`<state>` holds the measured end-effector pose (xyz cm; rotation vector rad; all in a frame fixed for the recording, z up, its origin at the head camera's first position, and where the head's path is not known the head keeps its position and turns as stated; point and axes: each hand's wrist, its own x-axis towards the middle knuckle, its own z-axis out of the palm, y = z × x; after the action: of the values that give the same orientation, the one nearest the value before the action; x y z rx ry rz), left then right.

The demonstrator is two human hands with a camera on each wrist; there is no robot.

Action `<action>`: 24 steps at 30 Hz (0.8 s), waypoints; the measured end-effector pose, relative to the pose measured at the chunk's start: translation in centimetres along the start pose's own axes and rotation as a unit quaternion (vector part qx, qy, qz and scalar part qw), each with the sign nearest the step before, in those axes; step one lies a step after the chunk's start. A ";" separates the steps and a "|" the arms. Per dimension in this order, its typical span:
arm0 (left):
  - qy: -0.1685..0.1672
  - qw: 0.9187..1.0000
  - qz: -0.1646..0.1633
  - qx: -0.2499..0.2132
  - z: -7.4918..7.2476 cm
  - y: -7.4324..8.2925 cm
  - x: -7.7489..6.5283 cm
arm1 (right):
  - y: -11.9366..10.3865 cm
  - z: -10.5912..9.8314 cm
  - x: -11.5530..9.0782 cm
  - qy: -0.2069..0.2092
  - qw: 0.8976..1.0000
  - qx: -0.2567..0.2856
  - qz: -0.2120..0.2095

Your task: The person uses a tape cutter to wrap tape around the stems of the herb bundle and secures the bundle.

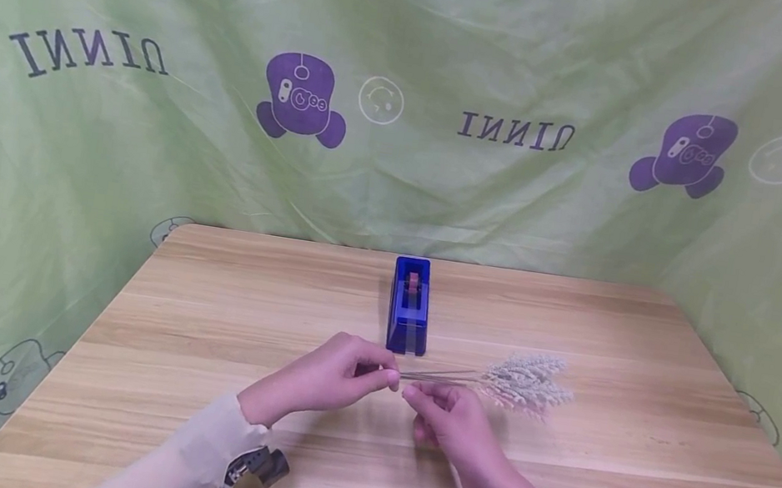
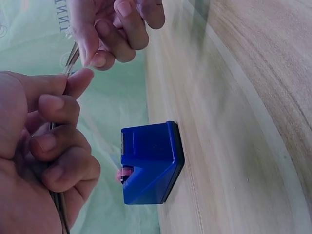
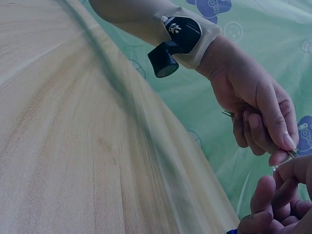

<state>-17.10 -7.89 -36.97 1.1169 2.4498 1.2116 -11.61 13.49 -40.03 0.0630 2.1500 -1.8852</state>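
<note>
My left hand [image 1: 341,372] grips the thin stems [image 1: 443,374] of a bunch of pale dried flowers [image 1: 525,382], whose fluffy heads point right above the table. In the left wrist view the stem ends run down through the curled fingers. Close beside it, the thumb and index finger of my right hand [image 1: 458,427] pinch at the stems near the left fingertips. A small clear, shiny bit [image 3: 275,168], which looks like tape, shows between the two hands. Behind the hands stands a blue tape dispenser [image 1: 407,327] with a pinkish roll core [image 1: 413,283].
The wooden table [image 1: 241,281] reaches back to a green printed curtain [image 1: 385,184], which hangs behind it and along both sides. Small dark devices are strapped to both wrists, such as the left wrist camera [image 1: 259,465].
</note>
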 end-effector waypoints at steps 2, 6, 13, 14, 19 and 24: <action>0.009 1.000 -0.001 -0.005 0.0 0.0 0.0 | 0.0 0.0 0.0 -0.001 1.000 -0.003 -0.004; 0.023 0.999 -0.012 -0.021 0.1 -0.1 -0.1 | 0.0 0.0 -0.1 -0.004 1.000 -0.005 -0.008; 0.031 0.999 0.006 -0.039 0.1 -0.5 -0.2 | 0.0 0.0 0.0 -0.001 1.000 -0.007 -0.008; 0.031 0.999 0.010 -0.042 0.2 -0.5 -0.2 | 0.1 0.0 0.0 -0.001 1.000 -0.008 -0.009; 0.035 0.998 0.019 -0.045 0.3 -0.8 -0.2 | 0.2 0.0 0.1 0.000 1.000 -0.004 -0.016; 0.037 0.998 0.012 -0.049 0.4 -0.9 -0.2 | 0.4 0.1 0.2 0.004 1.000 0.001 -0.017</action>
<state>-17.25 -8.15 -37.92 1.0955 2.4066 1.3894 -11.68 13.48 -40.49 0.0347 2.1678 -1.9101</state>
